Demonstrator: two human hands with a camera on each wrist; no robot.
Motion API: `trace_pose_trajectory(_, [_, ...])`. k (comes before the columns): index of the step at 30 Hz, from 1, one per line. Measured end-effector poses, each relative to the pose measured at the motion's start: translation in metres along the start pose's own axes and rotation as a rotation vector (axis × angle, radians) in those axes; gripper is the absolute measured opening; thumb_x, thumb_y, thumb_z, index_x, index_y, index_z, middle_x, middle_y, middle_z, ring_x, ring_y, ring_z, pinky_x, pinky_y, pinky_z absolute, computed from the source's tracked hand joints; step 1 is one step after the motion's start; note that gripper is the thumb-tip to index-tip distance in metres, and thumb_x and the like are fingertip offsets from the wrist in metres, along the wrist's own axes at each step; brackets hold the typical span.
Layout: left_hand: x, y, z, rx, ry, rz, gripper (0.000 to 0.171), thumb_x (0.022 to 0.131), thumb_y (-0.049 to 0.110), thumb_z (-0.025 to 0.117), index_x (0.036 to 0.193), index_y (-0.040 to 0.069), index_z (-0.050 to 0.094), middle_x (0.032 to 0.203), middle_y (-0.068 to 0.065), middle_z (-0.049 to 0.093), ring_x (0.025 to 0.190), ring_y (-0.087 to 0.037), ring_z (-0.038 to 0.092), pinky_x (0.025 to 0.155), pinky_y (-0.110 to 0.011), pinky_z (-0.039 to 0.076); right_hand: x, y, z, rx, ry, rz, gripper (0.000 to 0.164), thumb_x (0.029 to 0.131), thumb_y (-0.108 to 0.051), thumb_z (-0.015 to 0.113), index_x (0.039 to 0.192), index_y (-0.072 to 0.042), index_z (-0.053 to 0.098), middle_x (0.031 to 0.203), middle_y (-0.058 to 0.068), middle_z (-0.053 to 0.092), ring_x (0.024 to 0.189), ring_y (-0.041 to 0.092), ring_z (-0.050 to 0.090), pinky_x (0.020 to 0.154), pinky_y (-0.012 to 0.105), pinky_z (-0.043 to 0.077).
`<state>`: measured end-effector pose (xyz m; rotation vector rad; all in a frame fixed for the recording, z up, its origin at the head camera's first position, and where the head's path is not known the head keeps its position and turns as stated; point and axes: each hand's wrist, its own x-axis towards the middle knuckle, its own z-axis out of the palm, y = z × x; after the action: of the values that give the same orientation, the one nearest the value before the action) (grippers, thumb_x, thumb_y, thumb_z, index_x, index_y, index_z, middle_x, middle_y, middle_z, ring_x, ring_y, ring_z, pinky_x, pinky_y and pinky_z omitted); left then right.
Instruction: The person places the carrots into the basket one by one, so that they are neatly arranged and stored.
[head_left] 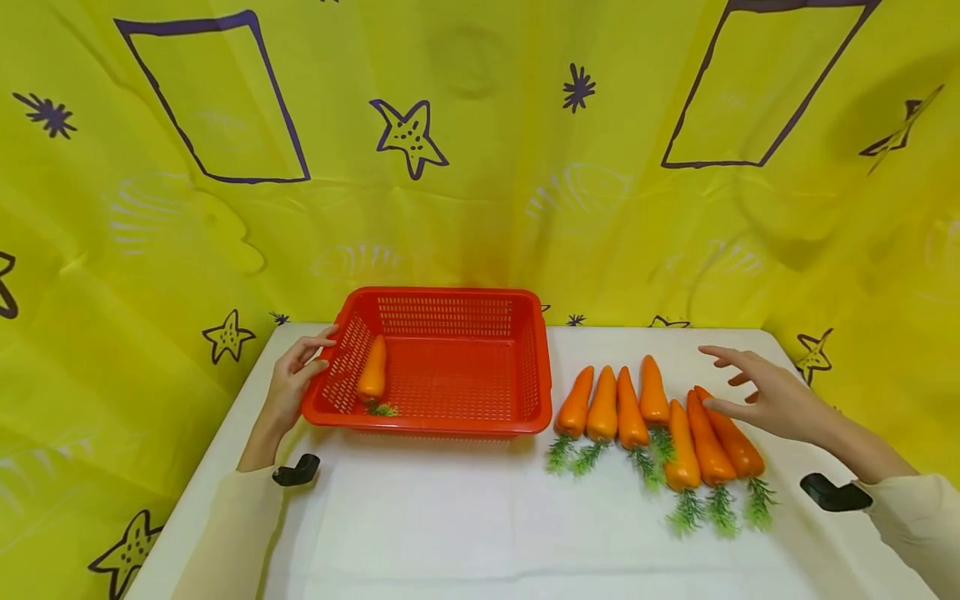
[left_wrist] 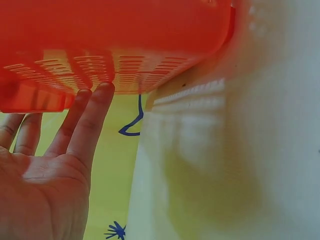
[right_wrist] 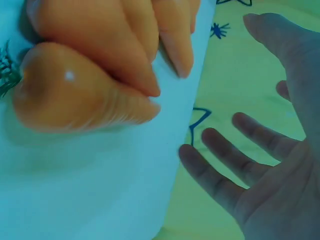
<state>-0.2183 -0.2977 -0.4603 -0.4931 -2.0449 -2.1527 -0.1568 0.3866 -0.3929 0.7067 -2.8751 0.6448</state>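
A red plastic basket (head_left: 457, 379) with slotted walls stands at the left back of the white table. One orange carrot (head_left: 372, 372) with a green leafy top lies inside it, near its left wall. My left hand (head_left: 285, 387) is at that left side, its extended fingertips (left_wrist: 105, 89) touching the slotted wall from outside. Several more carrots (head_left: 602, 406) lie in a row to the basket's right, leafy tops toward me. Near the rightmost carrot (head_left: 735, 437), my right hand (head_left: 783, 400) hovers with fingers spread and loosely bent, holding nothing.
A yellow sheet (head_left: 480, 225) printed with stars and frames hangs close behind the table and along both sides. The white tabletop (head_left: 480, 517) extends in front of the basket. A black wrist device (head_left: 834, 492) sits by each sleeve.
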Motion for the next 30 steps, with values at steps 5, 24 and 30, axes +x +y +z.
trace_pose_trajectory(5, [0.001,0.001,-0.001,0.028,-0.005,0.018,0.028,0.101,-0.007,0.050,0.125,-0.021,0.047,0.157,-0.021,0.044,0.145,-0.020,0.041,0.101,-0.021,0.048,-0.012,0.016,0.001,0.088,-0.112,0.090,0.079,0.089,-0.020,0.082,0.153,-0.007,0.040,0.126,0.029,0.061,0.092,0.039,0.070,0.064,0.031,0.058])
trace_pose_trajectory(24, [0.003,0.000,-0.002,0.104,-0.031,0.036,0.025,0.102,-0.007,0.048,0.125,-0.016,0.049,0.151,-0.015,0.052,0.148,-0.016,0.037,0.103,-0.021,0.046,-0.033,0.043,0.011,0.579,-0.523,0.334,0.068,0.103,-0.015,0.064,0.160,-0.016,0.027,0.131,0.046,0.037,0.086,0.031,0.067,0.065,0.042,0.062])
trace_pose_trajectory(30, [0.002,-0.002,-0.002,0.109,-0.030,0.045,0.025,0.101,-0.007,0.050,0.124,-0.017,0.048,0.150,-0.015,0.053,0.149,-0.019,0.035,0.101,-0.021,0.048,-0.033,0.042,0.012,0.582,-0.528,0.324,0.068,0.103,-0.014,0.063,0.161,-0.017,0.027,0.130,0.046,0.040,0.087,0.031,0.066,0.066,0.042,0.062])
